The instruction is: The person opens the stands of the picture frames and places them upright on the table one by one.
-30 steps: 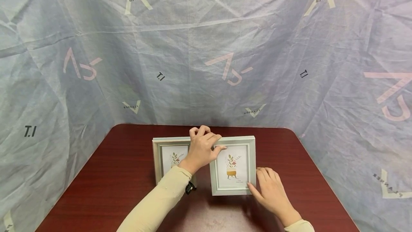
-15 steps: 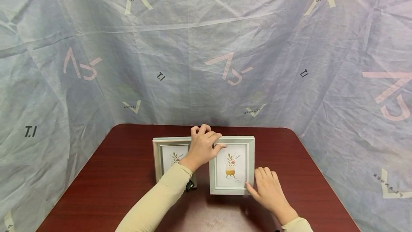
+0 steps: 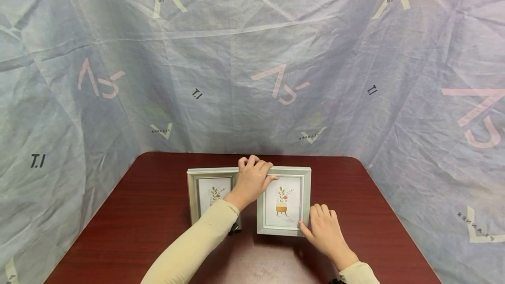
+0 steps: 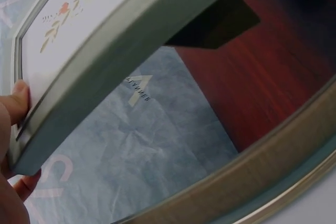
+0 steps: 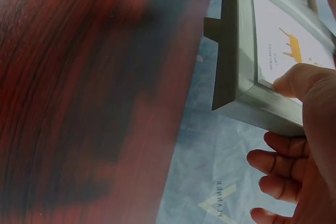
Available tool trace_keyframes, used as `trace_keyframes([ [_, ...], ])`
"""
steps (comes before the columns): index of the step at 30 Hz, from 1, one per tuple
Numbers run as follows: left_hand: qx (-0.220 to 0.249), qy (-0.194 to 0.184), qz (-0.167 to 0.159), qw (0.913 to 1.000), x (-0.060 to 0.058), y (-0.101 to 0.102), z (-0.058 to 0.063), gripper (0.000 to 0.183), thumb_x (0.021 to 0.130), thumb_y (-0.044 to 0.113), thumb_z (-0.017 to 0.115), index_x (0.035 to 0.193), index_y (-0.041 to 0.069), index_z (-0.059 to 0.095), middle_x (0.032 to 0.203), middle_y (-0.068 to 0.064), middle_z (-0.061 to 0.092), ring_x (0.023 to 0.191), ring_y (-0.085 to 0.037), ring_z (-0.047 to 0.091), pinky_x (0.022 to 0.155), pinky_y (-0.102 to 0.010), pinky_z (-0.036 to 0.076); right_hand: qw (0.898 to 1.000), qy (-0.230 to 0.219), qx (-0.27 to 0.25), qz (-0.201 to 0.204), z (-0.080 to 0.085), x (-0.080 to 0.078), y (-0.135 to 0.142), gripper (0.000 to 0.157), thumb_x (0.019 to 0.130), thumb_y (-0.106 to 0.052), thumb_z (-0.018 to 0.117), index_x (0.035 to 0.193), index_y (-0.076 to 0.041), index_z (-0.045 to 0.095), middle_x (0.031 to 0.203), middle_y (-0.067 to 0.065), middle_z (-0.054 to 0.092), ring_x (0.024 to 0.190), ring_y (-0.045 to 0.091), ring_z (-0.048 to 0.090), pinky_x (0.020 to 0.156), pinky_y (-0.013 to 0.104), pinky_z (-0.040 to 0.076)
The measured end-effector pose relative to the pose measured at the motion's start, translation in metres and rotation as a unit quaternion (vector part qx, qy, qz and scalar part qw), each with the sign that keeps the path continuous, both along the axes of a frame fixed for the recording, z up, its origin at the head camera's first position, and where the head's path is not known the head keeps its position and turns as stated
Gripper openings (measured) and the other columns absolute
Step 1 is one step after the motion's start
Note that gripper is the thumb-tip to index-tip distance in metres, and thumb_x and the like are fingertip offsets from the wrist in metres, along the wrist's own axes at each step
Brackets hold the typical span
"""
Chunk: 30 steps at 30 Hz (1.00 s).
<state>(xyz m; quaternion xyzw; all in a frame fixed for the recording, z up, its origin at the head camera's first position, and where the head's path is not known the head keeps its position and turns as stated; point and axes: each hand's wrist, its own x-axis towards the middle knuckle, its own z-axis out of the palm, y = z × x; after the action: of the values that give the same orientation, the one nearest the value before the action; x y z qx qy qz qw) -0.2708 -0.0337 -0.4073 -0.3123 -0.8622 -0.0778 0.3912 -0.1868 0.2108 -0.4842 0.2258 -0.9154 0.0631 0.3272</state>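
Note:
A pale grey-green picture frame [image 3: 282,220] showing a potted plant print is held upright by both hands. My left hand [image 3: 253,182] pinches its top left corner, thumb on the front and fingers behind. At the lower right edge, my right hand [image 3: 325,230] grips it with the thumb [image 5: 296,80] on the front and the fingers by the side. A dark stand leg [image 4: 223,22] juts from the frame's back in the left wrist view. To the left stands a beige-gold picture frame [image 3: 194,196] with a similar print, partly hidden by my left hand and forearm.
The frames are over a glossy dark red wooden table [image 3: 130,214] with rounded far corners. A wrinkled grey printed cloth [image 3: 236,113] hangs behind the table and along both sides. Dark shadows lie on the wood below the frames.
The grey-green frame has shifted slightly left, and its bottom edge has come up a little. My right hand has moved left with it; my left hand has edged right. The beige-gold frame stays put.

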Motion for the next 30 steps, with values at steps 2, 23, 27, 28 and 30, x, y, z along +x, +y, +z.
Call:
trace_keyframes([
  [2,-0.009,-0.005,0.013,0.9999,-0.001,0.002,-0.002,0.039,0.091,0.045,0.067,0.114,0.014,0.07,0.104,0.002,0.07,0.102,-0.023,0.054,0.087,-0.044,0.031,1.0,-0.01,0.002,-0.006,-0.002,-0.002,-0.001,0.033,0.078,-0.032,0.069,0.078,-0.005,0.049,0.077,0.007,0.044,0.073,0.026,0.042,0.063,0.04,0.032],
  [23,-0.017,-0.005,0.05,0.9986,-0.011,0.009,-0.024,0.036,0.093,0.043,0.066,0.113,0.013,0.065,0.101,-0.001,0.066,0.103,-0.022,0.053,0.087,-0.042,0.031,0.995,-0.087,0.016,-0.04,-0.021,-0.021,-0.005,0.038,0.082,-0.033,0.075,0.082,-0.004,0.051,0.082,0.009,0.047,0.078,0.029,0.043,0.066,0.042,0.033],
  [27,-0.022,0.006,0.058,0.9981,-0.011,0.01,-0.026,0.037,0.093,0.044,0.065,0.114,0.014,0.064,0.102,0.0,0.065,0.104,-0.021,0.052,0.087,-0.042,0.03,0.994,-0.095,0.016,-0.043,-0.022,-0.022,-0.006,0.037,0.083,-0.033,0.076,0.083,-0.004,0.052,0.082,0.009,0.047,0.079,0.028,0.044,0.066,0.042,0.033],
  [28,-0.024,0.009,0.058,0.998,-0.011,0.01,-0.027,0.037,0.092,0.044,0.066,0.114,0.014,0.064,0.102,0.001,0.065,0.103,-0.02,0.052,0.087,-0.042,0.03,0.994,-0.095,0.016,-0.043,-0.022,-0.022,-0.006,0.037,0.082,-0.032,0.076,0.082,-0.004,0.052,0.082,0.009,0.047,0.079,0.028,0.044,0.066,0.043,0.033],
  [30,-0.027,0.018,0.06,0.9976,-0.012,0.011,-0.029,0.038,0.092,0.045,0.065,0.114,0.014,0.064,0.102,0.001,0.065,0.103,-0.02,0.052,0.087,-0.041,0.03,0.994,-0.094,0.015,-0.043,-0.022,-0.022,-0.006,0.038,0.082,-0.032,0.076,0.082,-0.003,0.052,0.082,0.01,0.048,0.079,0.029,0.044,0.066,0.043,0.033],
])
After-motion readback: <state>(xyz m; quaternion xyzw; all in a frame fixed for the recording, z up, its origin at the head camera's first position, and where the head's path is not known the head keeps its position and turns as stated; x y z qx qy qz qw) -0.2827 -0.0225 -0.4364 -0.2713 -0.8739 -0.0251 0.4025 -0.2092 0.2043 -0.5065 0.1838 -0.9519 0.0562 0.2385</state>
